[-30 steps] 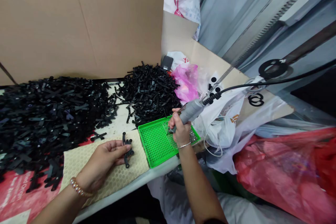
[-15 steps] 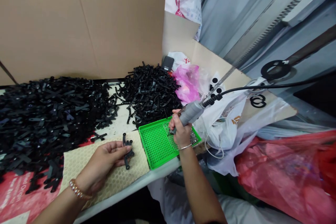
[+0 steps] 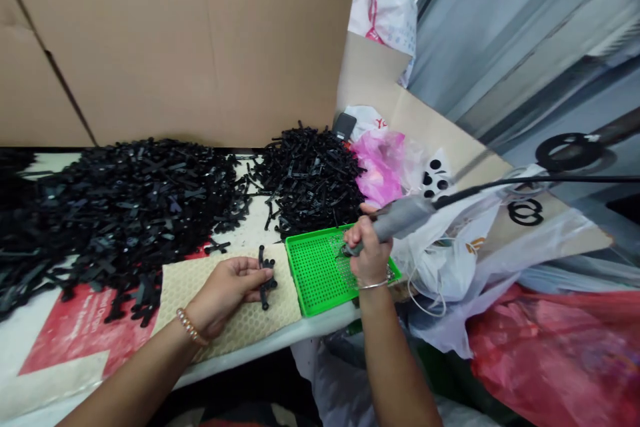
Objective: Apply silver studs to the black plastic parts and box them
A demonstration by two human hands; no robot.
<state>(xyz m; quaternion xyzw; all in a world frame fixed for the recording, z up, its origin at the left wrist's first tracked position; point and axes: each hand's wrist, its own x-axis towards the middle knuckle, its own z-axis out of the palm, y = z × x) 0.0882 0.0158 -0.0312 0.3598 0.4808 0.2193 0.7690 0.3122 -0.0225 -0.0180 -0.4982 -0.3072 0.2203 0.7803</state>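
Note:
My left hand (image 3: 235, 290) is closed in a pinch on small black plastic arms (image 3: 265, 288), joined or bunched together. It is over the cream honeycomb-textured pad (image 3: 220, 340). My right hand (image 3: 370, 253) wraps round a grey electric screwdriver (image 3: 406, 217), whose cable runs off to the right. The driver's tip points down and left over a perforated green tray (image 3: 313, 273). Small silvery screws (image 3: 350, 265) lie in the tray's right part, partly hidden by my right hand. The exact tip is too small to make out.
A wide heap of black plastic parts (image 3: 150, 207) covers the left of the table, with a smaller heap (image 3: 315, 180) behind the tray. A cardboard wall (image 3: 225, 47) stands at the back. Plastic bags, pink (image 3: 380, 167), white (image 3: 445, 267) and red (image 3: 555, 353), crowd the right.
The view has turned left, so everything sits further right in it. The screwdriver lies at a flatter slant, still in my right hand over the tray. My left hand keeps its pinch.

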